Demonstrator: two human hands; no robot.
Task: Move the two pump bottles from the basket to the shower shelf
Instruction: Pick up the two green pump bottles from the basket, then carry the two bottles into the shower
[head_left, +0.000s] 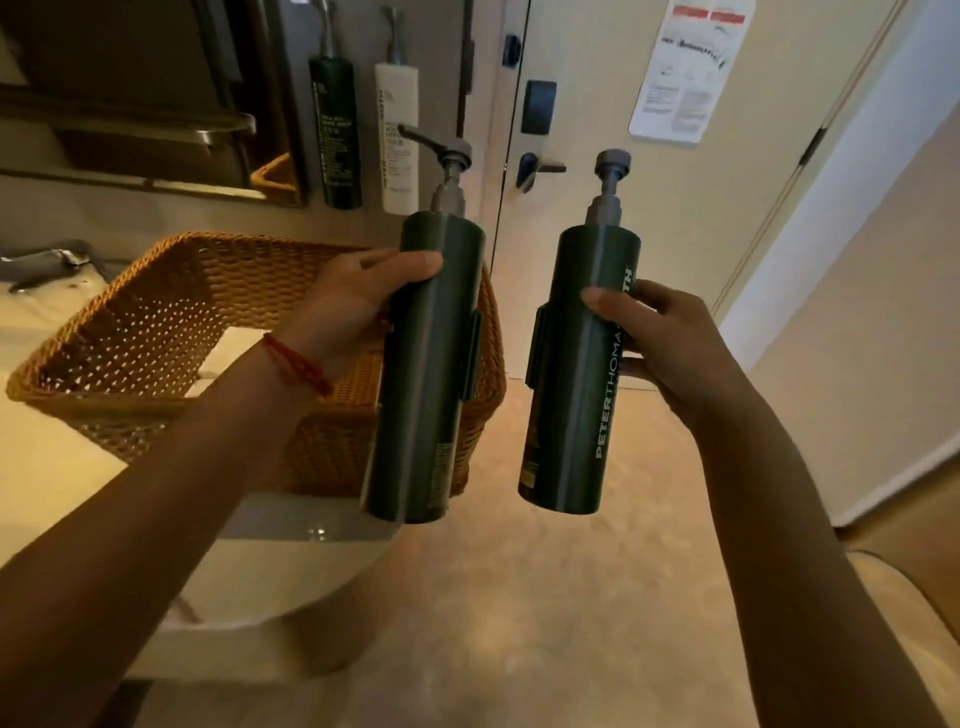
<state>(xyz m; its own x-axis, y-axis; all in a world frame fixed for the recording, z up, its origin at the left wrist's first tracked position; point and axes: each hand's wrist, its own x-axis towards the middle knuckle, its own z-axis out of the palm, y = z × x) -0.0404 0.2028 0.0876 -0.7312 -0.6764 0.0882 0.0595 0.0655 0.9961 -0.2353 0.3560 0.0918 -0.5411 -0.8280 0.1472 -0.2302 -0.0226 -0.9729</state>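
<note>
Dark-green pump bottles, one (426, 364) in the left hand (343, 306) and one (576, 364) in the right hand (670, 343), hang clear of the wicker basket (156, 332). Each is held one-handed around its smooth middle, so either could slip or bump the other.

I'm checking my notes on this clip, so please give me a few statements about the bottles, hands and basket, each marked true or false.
1. Each hand holds one dark green pump bottle: left hand holds the left bottle, right hand holds the right bottle. True.
2. Both bottles lie inside the wicker basket. False: both are held up, clear of it.
3. A red string circles the right wrist. False: it is on the left wrist.
4. Two more bottles hang on the wall behind. True.
</note>
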